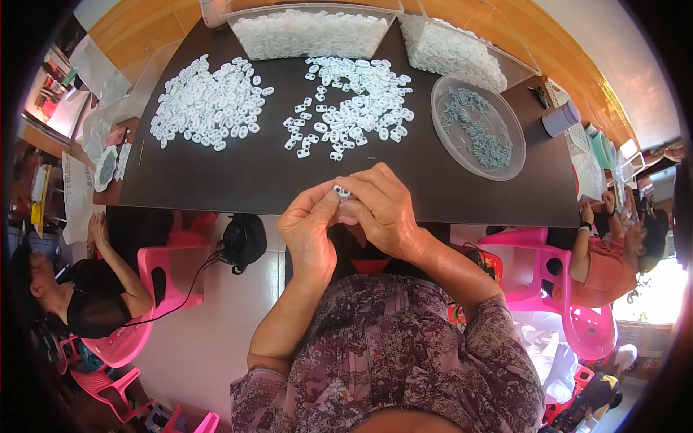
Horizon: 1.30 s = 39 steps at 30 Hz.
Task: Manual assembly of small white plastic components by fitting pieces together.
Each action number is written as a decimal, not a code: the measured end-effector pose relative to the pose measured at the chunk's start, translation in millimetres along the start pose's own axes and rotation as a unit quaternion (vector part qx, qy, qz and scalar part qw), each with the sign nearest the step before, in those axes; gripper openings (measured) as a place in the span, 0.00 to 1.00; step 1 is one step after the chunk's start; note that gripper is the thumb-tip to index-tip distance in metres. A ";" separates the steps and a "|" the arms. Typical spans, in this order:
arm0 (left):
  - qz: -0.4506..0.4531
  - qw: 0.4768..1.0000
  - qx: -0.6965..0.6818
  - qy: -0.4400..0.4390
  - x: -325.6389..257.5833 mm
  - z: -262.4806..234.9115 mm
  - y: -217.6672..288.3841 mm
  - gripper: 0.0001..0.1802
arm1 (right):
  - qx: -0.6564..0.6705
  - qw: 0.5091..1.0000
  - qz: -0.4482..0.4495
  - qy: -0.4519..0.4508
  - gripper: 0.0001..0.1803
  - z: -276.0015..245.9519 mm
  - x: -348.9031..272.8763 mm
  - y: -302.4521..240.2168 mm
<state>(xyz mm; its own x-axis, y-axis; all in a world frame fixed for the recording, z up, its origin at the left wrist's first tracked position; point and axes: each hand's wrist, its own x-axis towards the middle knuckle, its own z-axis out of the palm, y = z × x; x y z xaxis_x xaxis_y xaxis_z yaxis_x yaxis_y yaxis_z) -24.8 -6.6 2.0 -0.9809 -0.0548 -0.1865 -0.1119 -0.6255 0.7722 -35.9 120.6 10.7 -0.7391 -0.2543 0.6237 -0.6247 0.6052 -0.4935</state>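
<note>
Both my hands meet above the near edge of the dark table (238,180). Between the fingertips of my left hand (310,220) and my right hand (382,213) is a small white plastic piece (341,191) with dark round holes. The fingers of both hands are closed on it and partly cover it. Beyond my hands lies a pile of white two-holed plastic pieces (364,97). To the left spreads another pile of white oval pieces (209,105). A round clear tray (442,133) on the right holds many small grey-green screws or pins (484,141).
Two clear bins, one (242,45) at the back and one (516,68) at the back right, are full of white pieces. A purple-grey cup (561,119) stands at the right edge. People sit on pink chairs on the left (148,289) and right (534,267).
</note>
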 end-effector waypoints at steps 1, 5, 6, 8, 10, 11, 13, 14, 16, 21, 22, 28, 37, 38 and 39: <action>-0.001 1.000 -0.004 0.003 -0.6 0.1 -0.1 0.08 | 0.000 1.000 0.000 0.000 0.17 0.8 -1.2 0.2; -0.005 1.000 0.000 0.006 -1.2 -0.5 1.3 0.08 | 0.005 1.000 0.001 0.018 0.16 1.2 -2.8 0.1; -0.012 1.000 0.005 -0.002 -1.4 -0.4 2.3 0.08 | -0.003 1.000 -0.009 0.018 0.15 0.7 -2.7 0.0; -0.019 1.000 0.011 -0.012 -0.9 -1.2 2.3 0.09 | 0.002 1.000 -0.002 0.019 0.15 0.3 -5.6 2.8; 0.009 0.998 0.045 -0.040 -0.9 -4.4 -0.4 0.09 | 0.009 1.000 0.005 0.019 0.15 0.4 -6.8 3.3; 0.009 0.998 0.045 -0.040 -1.3 -5.5 -0.8 0.09 | 0.008 0.999 -0.010 0.030 0.15 0.9 -6.7 2.6; 0.035 0.996 0.065 -0.044 -1.8 -6.7 -1.4 0.10 | 0.007 0.999 -0.025 0.042 0.15 2.6 -7.5 2.5; 0.034 0.996 0.065 -0.045 -2.3 -6.3 -0.9 0.10 | -0.001 0.998 -0.035 0.047 0.15 4.1 -8.8 3.5; 0.033 0.996 0.057 -0.053 -3.2 -4.9 1.2 0.10 | -0.009 0.997 -0.045 0.054 0.15 5.5 -9.2 2.8; 0.046 0.995 0.069 -0.055 -3.6 -7.1 -0.2 0.09 | -0.042 0.993 -0.092 0.065 0.15 5.4 -7.7 1.5; 0.054 0.993 0.079 -0.063 -4.0 -7.9 -0.6 0.09 | -0.043 0.993 -0.092 0.065 0.15 6.0 -8.8 2.6; 0.097 0.984 0.125 -0.087 -3.6 -14.7 -1.0 0.11 | -0.022 0.994 -0.076 0.081 0.17 5.6 -12.6 0.4; 0.199 0.962 0.157 -0.099 -4.9 -15.1 -7.4 0.12 | 0.042 0.993 -0.015 0.112 0.19 8.4 -12.9 -9.6; 0.199 0.962 0.157 -0.099 -5.4 -14.1 -7.1 0.12 | 0.053 0.992 -0.004 0.113 0.19 8.5 -12.9 -10.9; 0.197 0.965 0.141 -0.095 -6.4 -12.3 -6.2 0.12 | 0.064 0.991 0.007 0.115 0.18 8.7 -12.9 -11.4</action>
<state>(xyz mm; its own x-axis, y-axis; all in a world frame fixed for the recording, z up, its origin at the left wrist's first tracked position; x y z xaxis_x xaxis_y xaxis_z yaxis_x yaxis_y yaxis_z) -15.9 -12.0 -9.1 -0.9645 -0.0855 0.2499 0.2639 -0.3466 0.9001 -21.5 110.4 3.0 -0.6811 -0.0591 0.7298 -0.6520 0.5025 -0.5678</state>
